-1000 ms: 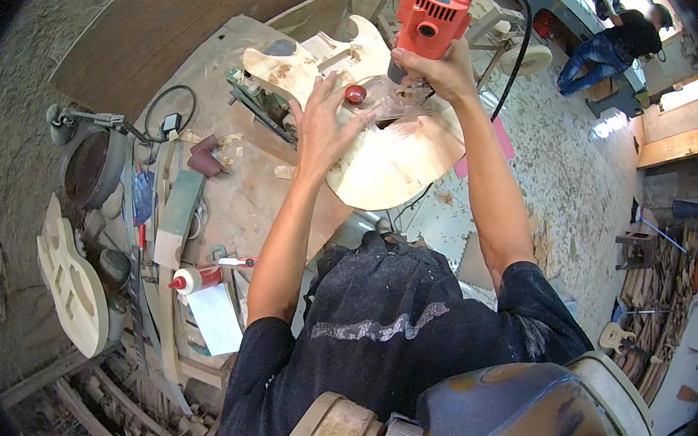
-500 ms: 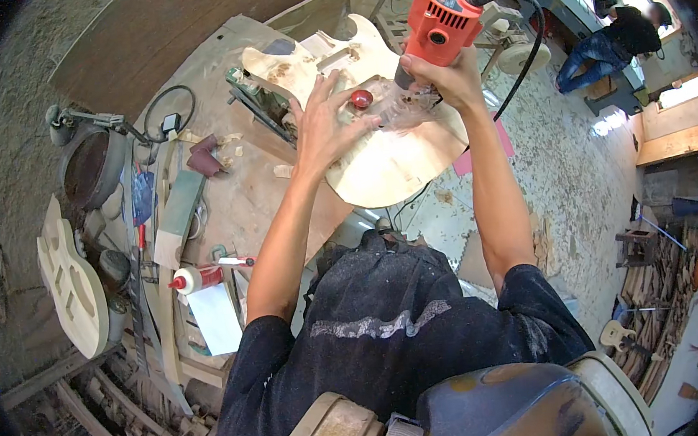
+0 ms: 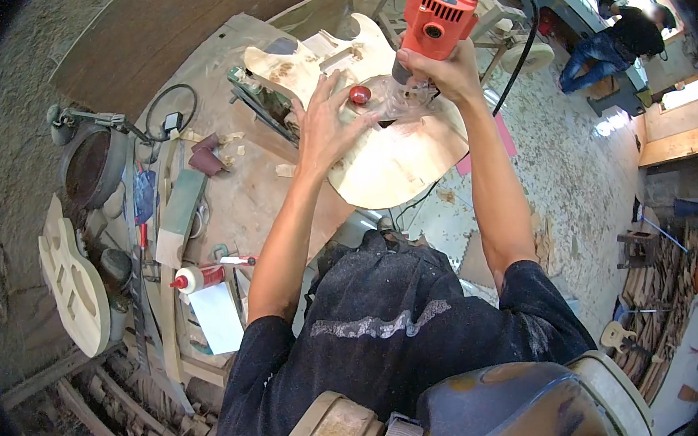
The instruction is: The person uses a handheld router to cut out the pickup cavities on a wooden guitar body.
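Note:
My right hand is wrapped round an orange handheld router, upright over a pale wooden guitar body. Its clear base rests on the wood and carries a round red knob. My left hand lies beside that knob with fingers spread, thumb reaching along the near side of the base and fingertips on the body. A dark cut-out shows in the wood by the base's near edge. The router's bit is hidden.
The router's black cord loops down on the right. Left on the bench lie a sanding block, a glue bottle, white paper and a metal pan. Another guitar body stands far left. A person works at the back right.
The router with its base and knob has shifted slightly left and away from me, my right hand moving with it. More of the dark cut-out now shows. My left hand has barely moved.

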